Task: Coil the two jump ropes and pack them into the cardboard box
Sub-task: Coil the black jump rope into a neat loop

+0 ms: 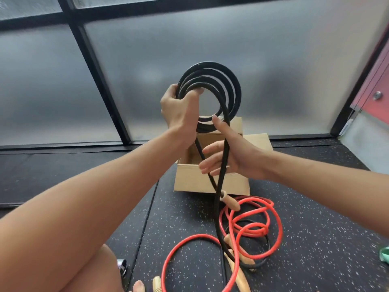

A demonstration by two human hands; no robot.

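Note:
My left hand (180, 111) grips a coil of several loops of the black jump rope (212, 77), held up in front of the window. Two black strands hang down from the coil. One passes across the palm of my right hand (228, 155), whose fingers are straight and relaxed. The other ends in a wooden handle (229, 202) dangling above the floor. The open cardboard box (202, 180) stands on the floor behind and below my hands. The red jump rope (252, 226) lies in loose tangled loops in front of the box, with wooden handles (237, 268) among them.
Dark speckled rubber mats (315, 228) cover the floor. A frosted window wall with black frames (101, 81) rises behind the box. A green band (384, 257) lies at the right edge. My bare knee and a small shiny object (122, 270) are at the bottom left.

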